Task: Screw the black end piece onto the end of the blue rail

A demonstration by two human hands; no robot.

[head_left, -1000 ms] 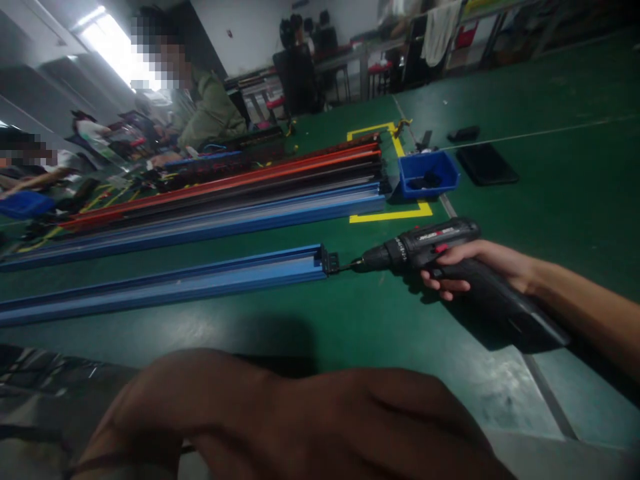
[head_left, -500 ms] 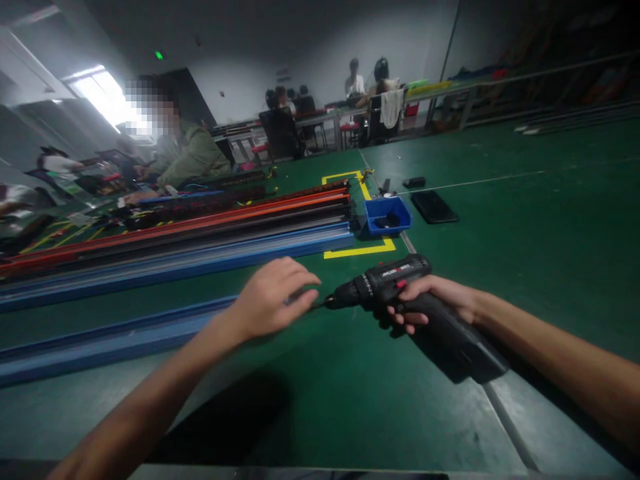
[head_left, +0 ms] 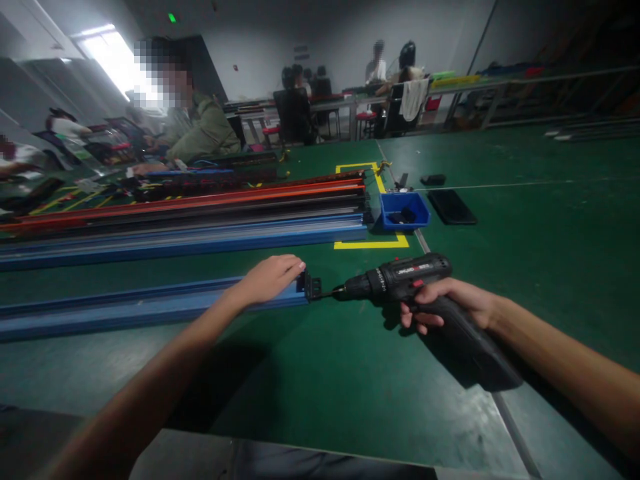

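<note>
A long blue rail (head_left: 150,308) lies across the green table (head_left: 320,387), with a black end piece (head_left: 313,287) at its right end. Over that end rests my left hand (head_left: 273,279), its fingers wrapped on the rail beside the black piece. My right hand (head_left: 440,303) grips the handle of a black cordless drill (head_left: 413,277). The drill points left, and its bit (head_left: 327,294) reaches the black end piece; whether it sits in a screw is too small to tell.
Behind lie more blue rails (head_left: 200,245) and orange rails (head_left: 250,191). A blue bin (head_left: 405,212) with black parts stands near a phone (head_left: 453,207). Yellow tape (head_left: 370,245) marks the table. Across it sits a person in a green sleeve (head_left: 207,130).
My left hand has come down onto the rail's end, and the black end piece now shows. The rail appears farther right. The drill stays in my right hand, its bit at the end piece.
</note>
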